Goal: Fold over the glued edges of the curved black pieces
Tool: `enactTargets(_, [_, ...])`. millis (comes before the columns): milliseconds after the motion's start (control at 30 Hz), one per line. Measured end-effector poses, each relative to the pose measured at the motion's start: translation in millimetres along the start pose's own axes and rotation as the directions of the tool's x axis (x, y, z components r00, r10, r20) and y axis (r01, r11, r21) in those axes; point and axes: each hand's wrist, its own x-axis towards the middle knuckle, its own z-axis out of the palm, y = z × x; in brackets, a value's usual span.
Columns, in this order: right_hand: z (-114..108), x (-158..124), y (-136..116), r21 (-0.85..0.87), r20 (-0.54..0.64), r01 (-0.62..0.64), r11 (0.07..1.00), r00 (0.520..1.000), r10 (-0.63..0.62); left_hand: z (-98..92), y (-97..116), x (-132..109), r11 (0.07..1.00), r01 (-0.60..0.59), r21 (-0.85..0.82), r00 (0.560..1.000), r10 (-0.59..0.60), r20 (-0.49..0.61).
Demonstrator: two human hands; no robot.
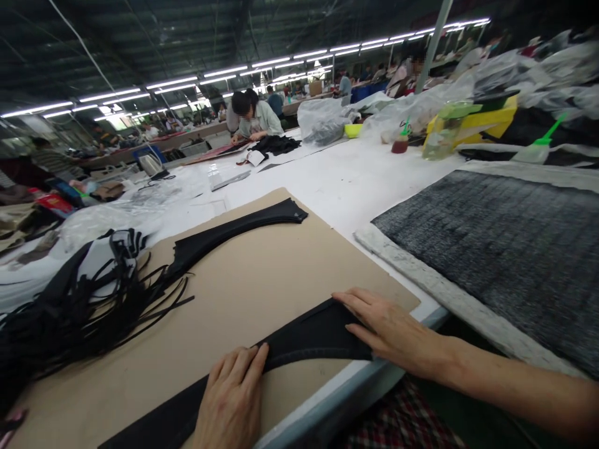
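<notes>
A long curved piece of black fabric (299, 333) lies along the near edge of a tan cardboard sheet (262, 268). Across its middle rests my left hand (234, 393), palm down, fingers stretched out over the cloth. My right hand (384, 324) lies at the fabric's wide right end, thumb and fingers apart, fingertips touching the edge. Farther up the cardboard is a second black piece (238, 231), similarly curved, which looks like several layers stacked. A heap of black fabric with loose strips (107, 293) spreads over the cardboard's left side.
A dark, rough-textured panel (496, 249) with a pale border lies to the right. Behind stand a clear bottle with green top (442, 131), a small bottle of reddish liquid (400, 140) and a yellow bin (491, 121). Plastic bags (322, 118) cover the back. A person (259, 118) bends over the table's far end.
</notes>
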Motion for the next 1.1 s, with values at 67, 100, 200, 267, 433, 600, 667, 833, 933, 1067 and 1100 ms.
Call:
enactTargets(67, [2.9,-2.4,-10.1,0.059,0.055,-0.013,0.998,0.998,0.01,-6.5,-11.1,-13.4,0.999,0.024,-0.022,1.0,-0.024,-0.018])
enactTargets(100, [3.6,-2.3,-13.1,0.073,0.074,-0.017,0.997,0.997,0.011,-9.5,-13.4,-17.7,0.998,0.047,-0.033,0.998,-0.049,-0.044])
enactTargets(200, [3.0,5.2,-13.7,0.044,0.076,0.006,0.999,0.997,-0.009,-16.2,-4.8,-16.1,0.986,0.133,-0.098,0.984,-0.143,-0.109])
enactTargets(267, [1.6,14.4,-9.7,-0.021,0.065,0.062,0.998,0.996,-0.06,-18.3,10.5,-2.8,0.975,0.151,-0.164,0.981,-0.168,-0.098])
enactTargets(433, [-1.8,35.6,-0.2,-0.114,0.16,0.238,0.965,0.963,-0.218,-15.5,51.7,42.9,0.962,0.109,-0.248,0.993,-0.115,-0.008])
enactTargets(600, [-6.0,49.1,5.9,-0.154,0.245,0.338,0.928,0.924,-0.295,-6.1,72.6,61.3,0.962,0.151,-0.228,0.988,-0.148,0.033])
enactTargets(667, [-6.9,54.4,8.7,-0.189,0.271,0.393,0.9,0.902,-0.337,-2.3,75.7,61.1,0.97,0.14,-0.201,0.989,-0.145,-0.007])
enactTargets(833, [-1.0,67.5,12.6,-0.312,0.318,0.525,0.792,0.843,-0.433,2.5,78.7,58.4,0.981,0.122,-0.152,0.983,-0.141,-0.12])
enactTargets(933, [4.9,75.6,13.3,-0.349,0.34,0.583,0.734,0.809,-0.48,3.2,80.3,58.0,0.982,0.131,-0.139,0.981,-0.149,-0.127])
enactTargets(1067, [6.0,85.6,12.7,-0.338,0.362,0.625,0.704,0.776,-0.516,7.2,82.6,54.7,0.979,0.14,-0.147,0.979,-0.159,-0.128])
enactTargets(1100, [5.0,87.3,12.2,-0.335,0.37,0.636,0.695,0.768,-0.524,9.3,83.0,53.3,0.979,0.14,-0.15,0.978,-0.16,-0.131])
